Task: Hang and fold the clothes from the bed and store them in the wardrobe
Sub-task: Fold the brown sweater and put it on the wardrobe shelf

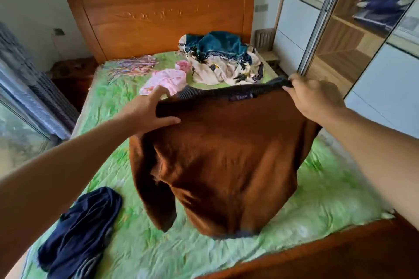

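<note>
A fuzzy matt brown knit sweater with a ribbed dark collar hangs over a crinkled green cloth sheet, beyond it a glossy carved wooden headboard.

The sweater hung over the middle of the bed, its shoulders held by the left hand and right hand. A crumpled garment lay at the near left corner. By the headboard sat a heap of clothes, with a small garment to its left and hangers farther left. The wardrobe stood to the right of the bed.
</note>
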`<state>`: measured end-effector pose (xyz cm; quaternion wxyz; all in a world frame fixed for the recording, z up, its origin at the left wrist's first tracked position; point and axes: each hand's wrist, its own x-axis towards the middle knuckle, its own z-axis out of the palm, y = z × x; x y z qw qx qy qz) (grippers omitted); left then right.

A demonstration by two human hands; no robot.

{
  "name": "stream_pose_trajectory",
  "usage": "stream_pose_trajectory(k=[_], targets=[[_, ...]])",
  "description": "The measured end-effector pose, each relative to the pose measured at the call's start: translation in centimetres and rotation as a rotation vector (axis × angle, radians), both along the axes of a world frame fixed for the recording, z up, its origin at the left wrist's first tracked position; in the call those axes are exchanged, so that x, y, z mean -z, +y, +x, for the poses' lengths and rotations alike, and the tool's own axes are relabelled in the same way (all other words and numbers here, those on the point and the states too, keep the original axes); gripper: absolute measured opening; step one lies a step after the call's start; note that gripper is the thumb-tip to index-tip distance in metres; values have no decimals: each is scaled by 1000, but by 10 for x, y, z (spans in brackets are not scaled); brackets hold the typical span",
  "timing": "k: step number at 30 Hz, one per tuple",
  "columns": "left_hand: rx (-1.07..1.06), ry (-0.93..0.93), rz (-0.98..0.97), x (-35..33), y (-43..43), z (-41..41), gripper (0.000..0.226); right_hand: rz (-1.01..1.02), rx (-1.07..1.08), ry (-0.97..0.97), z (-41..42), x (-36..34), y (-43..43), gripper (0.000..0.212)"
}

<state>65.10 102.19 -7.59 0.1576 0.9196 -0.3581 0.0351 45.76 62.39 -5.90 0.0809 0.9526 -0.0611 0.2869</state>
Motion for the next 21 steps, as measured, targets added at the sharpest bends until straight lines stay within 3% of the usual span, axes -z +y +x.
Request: stream_pose_trajectory(k=[2,7,10,13,17,19,21], targets=[[14,6,101,22,-11,11,59,13,35,95,13,16,-12,34],[42,84,101,65,-35,43,33,92,35,345,58,57,-40,23],[-40,124,192,84,-49,71,20,146,33,483,95,86,-62,16],[-144,102,206,105,-71,106,16,188,-9,554,148,112,-83,24],[-413,62,81,129,-125,191,21,176,-9,477,255,137,-112,28],[-563,110,-56,147,-157,234,38,241,59,359,307,156,-119,35],[-566,176,-136,182,-188,251,52,343,117,288,335,191,-115,40]])
